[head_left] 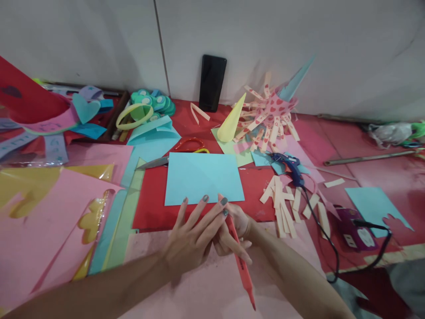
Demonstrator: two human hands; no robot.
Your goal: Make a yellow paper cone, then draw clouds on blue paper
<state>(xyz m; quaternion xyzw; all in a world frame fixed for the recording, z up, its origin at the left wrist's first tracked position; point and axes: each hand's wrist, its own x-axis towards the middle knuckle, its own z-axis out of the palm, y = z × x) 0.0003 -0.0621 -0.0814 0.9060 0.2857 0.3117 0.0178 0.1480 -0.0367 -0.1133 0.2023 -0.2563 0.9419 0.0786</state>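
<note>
Two bare hands, one marker, one sheet, as seen from across the room. Landmark: the light-blue rectangular paper sheet (205, 177), flat, its long side running left to right before the person.

Item: red marker pen (241, 265), in the right hand (232, 221), pinched between bent fingers at the sheet's near right corner. Its long axis slants from that corner back toward the person and slightly rightward; the tapered end points away from the sheet.

Item: left hand (194, 228), fingers spread, tips over the sheet's near edge, index side lapped across the right hand's fingers. Whether the tips press on the paper, cannot tell. This hand covers more of the near edge; the right keeps to the corner.

Surroundings: scissors (156, 163) partly under the sheet's far left corner; cream paper strips (282, 212) right of the sheet; blue glue gun (291, 168) beyond those strips, also right of the sheet.
</note>
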